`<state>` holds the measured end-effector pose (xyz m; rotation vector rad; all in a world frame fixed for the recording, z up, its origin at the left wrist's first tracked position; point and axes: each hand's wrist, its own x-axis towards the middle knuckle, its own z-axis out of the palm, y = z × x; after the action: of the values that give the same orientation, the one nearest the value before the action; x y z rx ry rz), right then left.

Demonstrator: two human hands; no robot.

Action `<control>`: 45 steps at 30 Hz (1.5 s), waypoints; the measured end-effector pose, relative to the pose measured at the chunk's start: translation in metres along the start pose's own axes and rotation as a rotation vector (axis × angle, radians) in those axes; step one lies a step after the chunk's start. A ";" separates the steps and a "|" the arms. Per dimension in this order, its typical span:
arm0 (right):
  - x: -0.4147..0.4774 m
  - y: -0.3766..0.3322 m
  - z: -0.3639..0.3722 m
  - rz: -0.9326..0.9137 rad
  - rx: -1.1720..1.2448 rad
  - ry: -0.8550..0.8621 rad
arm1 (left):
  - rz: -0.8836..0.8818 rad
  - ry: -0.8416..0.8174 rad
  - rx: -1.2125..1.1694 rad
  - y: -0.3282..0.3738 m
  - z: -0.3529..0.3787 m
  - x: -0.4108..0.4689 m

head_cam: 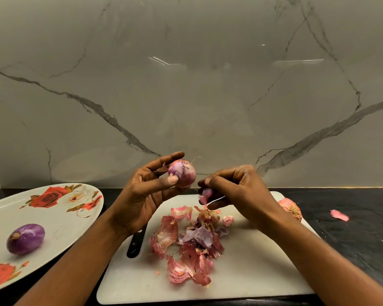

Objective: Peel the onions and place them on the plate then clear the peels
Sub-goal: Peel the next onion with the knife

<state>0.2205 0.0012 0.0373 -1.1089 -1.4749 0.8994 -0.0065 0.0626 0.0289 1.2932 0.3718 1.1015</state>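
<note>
Pink papery onion peels [186, 246] lie heaped below your fingers [221, 173]; your left hand [142, 195] grips a half-peeled red onion [182, 173], your right hand [234, 191] pinches a torn pink strip [205, 194].

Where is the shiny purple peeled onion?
In the head view, the peeled purple onion lies on the left, on the white oval plate with red roses, beside the white plastic cutting board.

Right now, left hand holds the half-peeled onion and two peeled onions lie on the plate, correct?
Not quite: the head view shows one peeled onion on the plate, not two. The left hand does hold the half-peeled onion.
</note>
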 end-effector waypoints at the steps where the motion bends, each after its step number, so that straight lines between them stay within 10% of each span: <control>1: -0.001 0.000 0.001 -0.002 -0.005 -0.014 | -0.008 0.013 0.022 0.000 0.002 0.000; 32: 0.003 0.005 -0.004 -0.106 -0.123 0.135 | -0.062 0.042 0.145 0.004 0.006 -0.002; 45: -0.002 0.002 0.005 -0.049 -0.091 -0.056 | -0.096 0.008 0.222 -0.002 0.003 -0.002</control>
<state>0.2160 -0.0005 0.0343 -1.1171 -1.5959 0.8426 -0.0045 0.0592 0.0274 1.4504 0.5697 1.0054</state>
